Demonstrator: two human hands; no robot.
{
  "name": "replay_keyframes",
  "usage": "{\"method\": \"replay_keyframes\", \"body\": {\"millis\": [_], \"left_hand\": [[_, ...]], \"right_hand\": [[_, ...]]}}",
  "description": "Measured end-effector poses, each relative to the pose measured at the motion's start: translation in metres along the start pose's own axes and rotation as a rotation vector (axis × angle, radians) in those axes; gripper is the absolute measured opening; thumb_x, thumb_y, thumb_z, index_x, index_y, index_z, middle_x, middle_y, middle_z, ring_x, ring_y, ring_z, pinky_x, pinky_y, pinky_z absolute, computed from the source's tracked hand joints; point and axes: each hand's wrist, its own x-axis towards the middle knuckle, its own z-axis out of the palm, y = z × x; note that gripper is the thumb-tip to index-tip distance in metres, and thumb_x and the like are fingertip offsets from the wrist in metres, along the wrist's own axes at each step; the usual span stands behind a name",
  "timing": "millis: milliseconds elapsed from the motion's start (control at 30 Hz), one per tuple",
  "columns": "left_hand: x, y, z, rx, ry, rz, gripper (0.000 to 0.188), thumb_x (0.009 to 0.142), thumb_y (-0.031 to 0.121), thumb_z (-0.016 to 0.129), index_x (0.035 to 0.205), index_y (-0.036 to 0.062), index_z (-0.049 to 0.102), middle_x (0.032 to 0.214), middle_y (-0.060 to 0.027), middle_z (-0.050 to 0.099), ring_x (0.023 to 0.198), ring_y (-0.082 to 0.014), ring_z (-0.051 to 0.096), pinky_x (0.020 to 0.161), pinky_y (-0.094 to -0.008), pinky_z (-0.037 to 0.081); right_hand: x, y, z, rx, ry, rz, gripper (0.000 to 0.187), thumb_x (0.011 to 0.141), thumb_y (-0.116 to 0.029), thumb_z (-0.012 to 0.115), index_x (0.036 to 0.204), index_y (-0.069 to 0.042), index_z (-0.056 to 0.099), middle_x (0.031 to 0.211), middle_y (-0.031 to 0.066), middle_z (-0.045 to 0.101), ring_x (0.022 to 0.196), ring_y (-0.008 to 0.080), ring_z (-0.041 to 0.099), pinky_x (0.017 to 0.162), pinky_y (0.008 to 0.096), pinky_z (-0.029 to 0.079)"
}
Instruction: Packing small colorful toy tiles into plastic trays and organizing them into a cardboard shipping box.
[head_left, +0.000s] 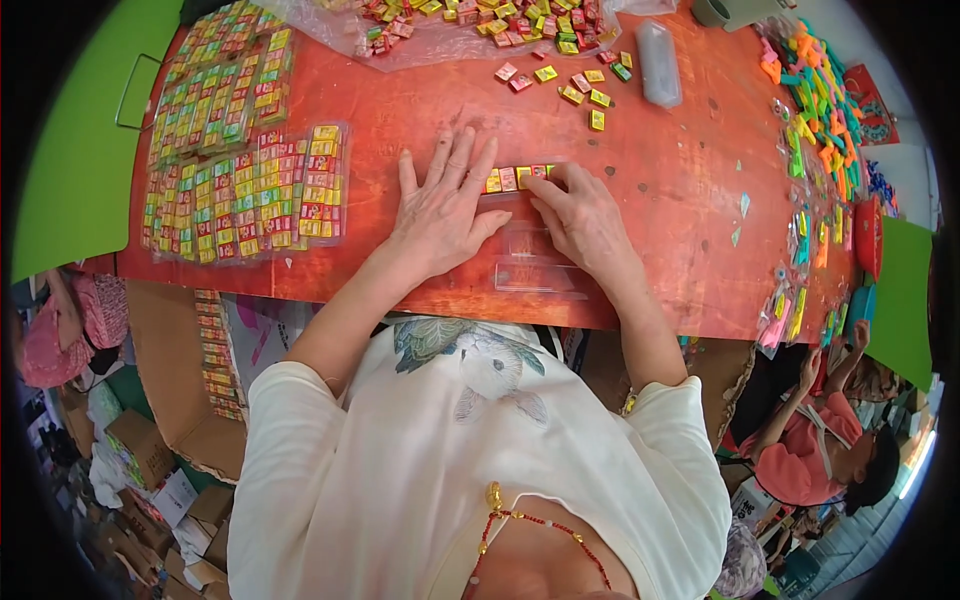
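In front of me a short row of small red and yellow boxes (508, 179) lies on the red table. My left hand (445, 208) rests flat to the left of the row, fingers spread and holding nothing. At the row's other end my right hand (585, 218) is closed, with bent fingers and thumb on the last boxes, which it partly hides. Between the hands and the table's near edge lies a clear plastic tray (540, 277), partly under my right hand. Loose small boxes (572, 94) are scattered beyond the hands.
Filled trays of boxes (322, 185) are stacked at the left. A plastic sheet (340, 40) heaped with loose boxes lies at the far side, beside a clear container (657, 65). Colourful plastic toys (825, 110) cover the right end, where another person (815, 450) sits. A carton (165, 360) stands below left.
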Motion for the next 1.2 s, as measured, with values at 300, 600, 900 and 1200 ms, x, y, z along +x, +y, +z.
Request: {"method": "replay_keyframes", "body": {"millis": [300,600,900,1200], "left_hand": [[0.002,-0.005,0.007,-0.024,0.029,-0.099,0.086,0.095,0.047,0.054,0.157,0.005,0.013,0.163,-0.0171,0.019,0.151,-0.0345,0.016,0.113,-0.0697,0.002],[0.006,-0.024,-0.003,-0.639,0.293,-0.074,0.071,0.095,0.03,0.055,0.155,0.0066,0.024,0.154,-0.0179,0.036,0.145,-0.0338,0.03,0.115,-0.0584,0.014],[-0.014,-0.026,0.001,-0.067,0.157,-0.039,0.049,0.094,0.024,0.059,0.141,0.012,0.051,0.149,-0.0149,0.043,0.143,-0.035,0.032,0.113,-0.0618,0.019],[-0.008,-0.011,0.004,0.042,0.215,-0.064,0.057,0.09,0.032,0.064,0.142,0.0143,0.05,0.146,-0.019,0.044,0.139,-0.0405,0.036,0.106,-0.0703,0.021]], "right_hand": [[0.0,-0.003,0.0,-0.004,0.009,0.024,0.026,0.086,-0.009,0.067,0.112,-0.007,0.065,0.092,0.0124,0.057,0.084,0.0295,0.059,0.074,0.0402,0.047],[0.013,-0.02,-0.005,-0.12,-0.013,-0.021,0.029,0.084,-0.013,0.065,0.114,-0.011,0.067,0.089,0.0091,0.055,0.083,0.0262,0.058,0.072,0.0384,0.044],[0.021,-0.023,0.013,-0.156,-0.083,-0.129,0.035,0.085,-0.012,0.064,0.12,-0.012,0.067,0.093,0.0096,0.056,0.088,0.0269,0.058,0.079,0.0385,0.045],[0.018,-0.022,0.015,-0.107,-0.056,-0.093,0.031,0.085,-0.011,0.067,0.116,-0.009,0.068,0.094,0.0109,0.057,0.089,0.0283,0.059,0.081,0.0391,0.045]]}}
